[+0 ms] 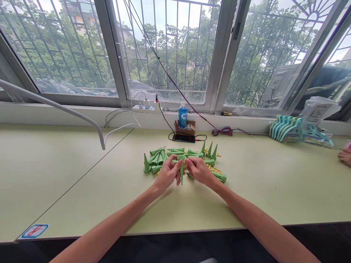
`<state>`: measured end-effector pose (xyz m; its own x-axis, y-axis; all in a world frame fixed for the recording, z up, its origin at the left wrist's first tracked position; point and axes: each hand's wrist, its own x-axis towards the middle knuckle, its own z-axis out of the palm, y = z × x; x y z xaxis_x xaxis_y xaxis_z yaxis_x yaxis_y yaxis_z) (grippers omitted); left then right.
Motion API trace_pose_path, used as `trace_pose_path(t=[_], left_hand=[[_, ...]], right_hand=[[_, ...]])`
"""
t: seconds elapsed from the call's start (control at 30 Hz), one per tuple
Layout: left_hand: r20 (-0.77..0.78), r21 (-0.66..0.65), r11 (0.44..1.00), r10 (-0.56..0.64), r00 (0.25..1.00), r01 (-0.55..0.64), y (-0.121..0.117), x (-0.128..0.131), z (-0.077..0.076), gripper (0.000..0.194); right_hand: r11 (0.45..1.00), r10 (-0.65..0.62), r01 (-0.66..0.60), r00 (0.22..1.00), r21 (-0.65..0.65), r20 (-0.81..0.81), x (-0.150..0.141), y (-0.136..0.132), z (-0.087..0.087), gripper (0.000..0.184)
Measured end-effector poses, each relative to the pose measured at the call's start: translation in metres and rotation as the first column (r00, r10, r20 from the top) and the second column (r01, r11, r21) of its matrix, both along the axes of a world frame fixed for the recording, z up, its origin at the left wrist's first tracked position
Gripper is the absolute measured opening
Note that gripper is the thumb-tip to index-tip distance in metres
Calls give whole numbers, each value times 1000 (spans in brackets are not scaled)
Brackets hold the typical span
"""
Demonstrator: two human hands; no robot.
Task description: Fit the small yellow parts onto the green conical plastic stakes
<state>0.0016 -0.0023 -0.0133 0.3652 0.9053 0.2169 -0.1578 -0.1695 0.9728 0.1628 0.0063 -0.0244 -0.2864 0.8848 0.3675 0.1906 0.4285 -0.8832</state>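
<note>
A green plastic plant watering spike point(181, 175) points tip-down toward me, gripped between the thumb and fingers of my left hand point(168, 171). Close beside it, my right hand point(199, 170) is closed in a pinch near the spike's upper part; whatever lies in its fingertips is too small or hidden to make out. Behind and around both hands lies a pile of similar green spikes point(157, 157), some flat and a few standing point-up, such as one standing spike point(146, 164) at the left. Small yellow pieces point(216, 170) are scattered among them on the right.
Beyond the pile, a phone point(184, 138) lies on the pale table point(246, 197), before a small cardboard box point(192, 126) with a blue bottle point(182, 116). Coiled cable point(222, 131) and hangers point(286, 128) sit rightward. Another person's hand point(344, 156) shows at the right edge.
</note>
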Motion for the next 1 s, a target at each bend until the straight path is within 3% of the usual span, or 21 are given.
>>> trace_pose_path(t=[0.13,0.3,0.47,0.67,0.77,1.0], left_hand=[[-13,59,998,15,1000,-14,-1,1,2,39],[-10,32,999,9,1000,-9,-3,1,5,41],[67,-118,992,-32,997,40,-2,3,5,46],[100,-331,937,-79,992,108,0,0,10,48],[115,-372,921,-81,990,118,1,-1,11,45],[132,-383,912,-106,986,149,3,-2,10,34]], right_hand=[[976,121,-158,966,-153,-227,-2,1,0,46],[962,160,-212,947,-171,-278,-1,1,-1,46],[992,90,-100,988,-80,-123,2,2,-1,46],[984,-73,46,986,172,152,6,-2,8,43],[963,-133,82,973,258,187,4,-4,10,43],[941,-221,159,957,298,186,1,-4,6,48]])
